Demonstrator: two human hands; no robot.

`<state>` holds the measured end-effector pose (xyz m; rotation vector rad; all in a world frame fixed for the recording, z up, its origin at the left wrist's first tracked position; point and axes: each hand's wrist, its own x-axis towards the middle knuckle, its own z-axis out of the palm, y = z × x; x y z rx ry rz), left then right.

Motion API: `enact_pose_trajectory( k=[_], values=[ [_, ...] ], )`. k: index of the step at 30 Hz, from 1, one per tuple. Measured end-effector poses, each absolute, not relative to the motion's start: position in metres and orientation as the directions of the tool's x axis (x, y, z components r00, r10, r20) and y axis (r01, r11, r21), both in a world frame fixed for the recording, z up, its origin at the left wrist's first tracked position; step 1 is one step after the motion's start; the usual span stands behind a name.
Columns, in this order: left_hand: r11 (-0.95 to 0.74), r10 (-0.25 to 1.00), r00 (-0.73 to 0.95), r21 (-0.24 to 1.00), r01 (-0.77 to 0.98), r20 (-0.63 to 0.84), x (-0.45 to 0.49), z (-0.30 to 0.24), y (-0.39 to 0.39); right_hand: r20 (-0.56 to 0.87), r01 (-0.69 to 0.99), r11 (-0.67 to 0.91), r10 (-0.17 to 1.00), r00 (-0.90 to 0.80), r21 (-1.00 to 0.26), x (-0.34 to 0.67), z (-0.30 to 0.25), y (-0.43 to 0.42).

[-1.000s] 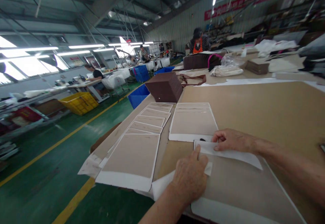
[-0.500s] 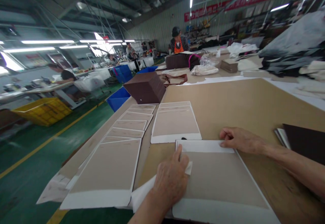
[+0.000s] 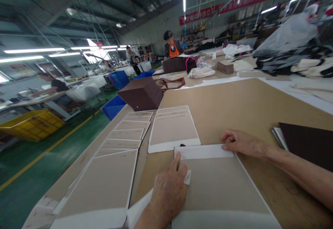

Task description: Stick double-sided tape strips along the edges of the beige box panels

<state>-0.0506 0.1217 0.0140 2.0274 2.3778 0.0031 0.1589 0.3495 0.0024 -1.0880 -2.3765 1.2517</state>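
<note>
A beige panel with white borders (image 3: 221,184) lies in front of me on the brown-covered table. My left hand (image 3: 168,187) is at its left side, index finger stretched along the top left corner. The other fingers are curled over a white strip (image 3: 140,203), which sticks out on both sides of the hand. My right hand (image 3: 240,144) pinches the panel's top right corner between thumb and fingers. Just beyond lies a small set of similar panels (image 3: 173,126), with a small black object (image 3: 182,145) at its near edge.
Overlapping beige panels (image 3: 104,184) run along the table's left edge. Behind them stands a dark brown stack (image 3: 142,94). Dark sheets (image 3: 307,146) lie at right. A co-worker in an orange apron (image 3: 173,49) stands across the table. Blue bins (image 3: 113,107) are beside it.
The view has turned slightly to the right, so the surroundings appear further left. Both hands keep nearly the same hold at the panel's top corners.
</note>
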Motion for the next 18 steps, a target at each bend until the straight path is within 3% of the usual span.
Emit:
enact_pose_trajectory(
  k=[5, 18],
  values=[
    [0.156, 0.987, -0.156, 0.005, 0.988, -0.029, -0.05, 0.017, 0.123, -0.147, 0.452, 0.305, 0.671, -0.726, -0.838, 0.164, 0.004, 0.344],
    [0.253, 0.95, -0.253, -0.027, 0.967, -0.182, -0.043, 0.028, 0.131, -0.114, 0.575, 0.404, 0.741, -0.662, -0.712, 0.166, 0.01, 0.33]
  ],
)
